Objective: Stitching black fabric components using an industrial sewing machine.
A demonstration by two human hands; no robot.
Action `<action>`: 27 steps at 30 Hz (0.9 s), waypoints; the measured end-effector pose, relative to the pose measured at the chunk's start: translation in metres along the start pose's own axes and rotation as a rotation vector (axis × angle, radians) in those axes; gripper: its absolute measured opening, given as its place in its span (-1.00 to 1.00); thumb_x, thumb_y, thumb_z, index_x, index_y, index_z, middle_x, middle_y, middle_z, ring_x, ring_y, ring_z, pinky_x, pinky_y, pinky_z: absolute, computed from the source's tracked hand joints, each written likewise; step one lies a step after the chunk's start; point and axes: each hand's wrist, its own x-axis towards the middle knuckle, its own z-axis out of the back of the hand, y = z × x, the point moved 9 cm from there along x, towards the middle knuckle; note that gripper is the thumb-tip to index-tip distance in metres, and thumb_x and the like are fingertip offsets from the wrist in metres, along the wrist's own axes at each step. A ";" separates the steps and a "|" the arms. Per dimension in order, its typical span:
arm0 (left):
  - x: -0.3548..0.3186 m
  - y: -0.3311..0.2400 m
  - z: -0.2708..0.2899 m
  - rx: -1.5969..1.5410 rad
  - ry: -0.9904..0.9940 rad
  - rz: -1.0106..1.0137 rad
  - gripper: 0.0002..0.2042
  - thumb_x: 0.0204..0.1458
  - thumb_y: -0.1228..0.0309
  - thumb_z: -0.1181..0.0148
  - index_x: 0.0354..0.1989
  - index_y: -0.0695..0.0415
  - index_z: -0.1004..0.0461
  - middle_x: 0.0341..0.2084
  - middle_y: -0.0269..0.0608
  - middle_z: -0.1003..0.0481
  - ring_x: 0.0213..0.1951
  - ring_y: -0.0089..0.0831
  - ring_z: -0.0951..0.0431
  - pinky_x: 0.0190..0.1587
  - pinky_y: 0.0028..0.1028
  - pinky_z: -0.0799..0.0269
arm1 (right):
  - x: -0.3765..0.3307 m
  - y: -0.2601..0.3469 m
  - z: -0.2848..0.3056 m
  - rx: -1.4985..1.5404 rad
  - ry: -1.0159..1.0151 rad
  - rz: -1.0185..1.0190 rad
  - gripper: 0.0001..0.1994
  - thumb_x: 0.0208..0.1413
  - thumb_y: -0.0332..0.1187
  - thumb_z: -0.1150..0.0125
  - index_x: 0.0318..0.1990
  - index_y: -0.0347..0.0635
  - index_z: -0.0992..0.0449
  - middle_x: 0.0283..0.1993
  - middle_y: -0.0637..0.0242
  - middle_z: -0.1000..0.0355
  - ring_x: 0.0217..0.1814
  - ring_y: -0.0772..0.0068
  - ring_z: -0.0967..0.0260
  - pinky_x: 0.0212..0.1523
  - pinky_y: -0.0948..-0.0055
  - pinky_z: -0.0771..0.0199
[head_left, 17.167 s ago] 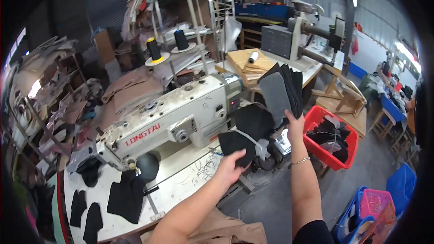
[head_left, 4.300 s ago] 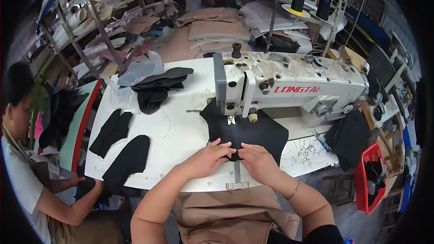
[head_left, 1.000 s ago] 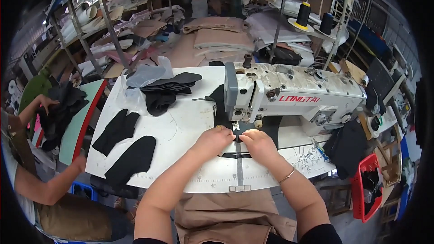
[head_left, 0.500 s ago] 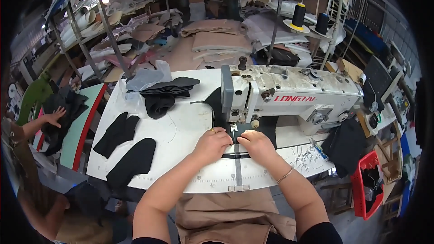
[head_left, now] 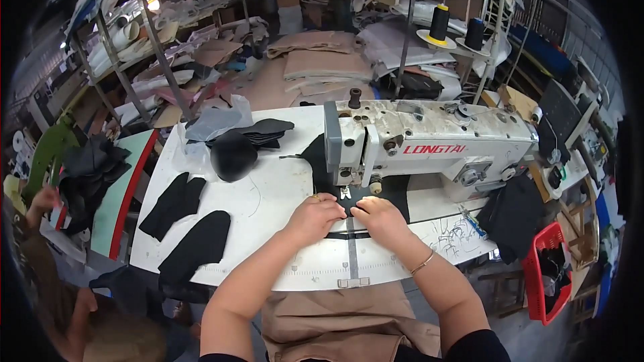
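My left hand (head_left: 314, 220) and my right hand (head_left: 382, 218) meet just in front of the presser foot (head_left: 345, 192) of a white sewing machine (head_left: 436, 131). Both have their fingers bent and pinched along the near edge of a black fabric piece (head_left: 397, 194). This fabric spreads under the needle area and to both sides of it. What lies beneath my fingertips is hidden. Left of my hands, two cut black pieces lie flat: an angular one (head_left: 173, 204) and a rounded one (head_left: 196, 247).
A stack of black pieces (head_left: 268, 127) lies beside a clear plastic bag (head_left: 218, 121) at the table's far left. Thread cones (head_left: 439, 23) stand behind the machine. On the right is a red basket (head_left: 533, 281). A co-worker's hand (head_left: 45, 200) is at far left, near a pale green board (head_left: 124, 191).
My hands stay nearly in place at the fabric edge. A black piece at the front of the stack now looks rounder and fuller. The co-worker's hand has drawn back from the dark pile.
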 end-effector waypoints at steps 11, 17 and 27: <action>0.003 0.005 0.003 0.032 -0.035 -0.061 -0.84 -0.13 0.51 -0.24 -0.34 0.02 -0.60 -0.32 -0.42 -0.59 -0.11 -0.31 -0.51 -0.05 -0.42 -0.45 | 0.008 0.000 -0.002 -0.007 0.008 0.003 -0.77 -0.12 -0.44 -0.12 -0.22 -0.15 -0.45 -0.23 0.32 -0.36 -0.09 0.28 -0.37 -0.08 0.33 -0.37; 0.005 0.015 -0.002 0.033 0.024 0.010 -0.84 -0.03 0.51 -0.20 -0.28 -0.01 -0.60 -0.27 -0.41 -0.59 -0.07 -0.31 -0.50 0.02 -0.42 -0.43 | 0.005 -0.006 -0.005 -0.048 0.012 -0.024 -0.70 -0.12 -0.44 -0.12 -0.13 -0.13 -0.48 -0.19 0.33 -0.37 -0.08 0.30 -0.36 -0.07 0.34 -0.36; 0.002 0.019 -0.002 0.000 0.038 0.027 -0.79 -0.07 0.54 -0.17 -0.26 -0.03 -0.60 -0.22 -0.43 -0.58 -0.03 -0.33 -0.48 0.03 -0.44 -0.43 | 0.003 -0.005 0.003 -0.054 -0.018 -0.010 -0.70 -0.12 -0.44 -0.12 -0.14 -0.15 -0.50 -0.15 0.31 -0.39 -0.05 0.29 -0.35 -0.03 0.33 -0.36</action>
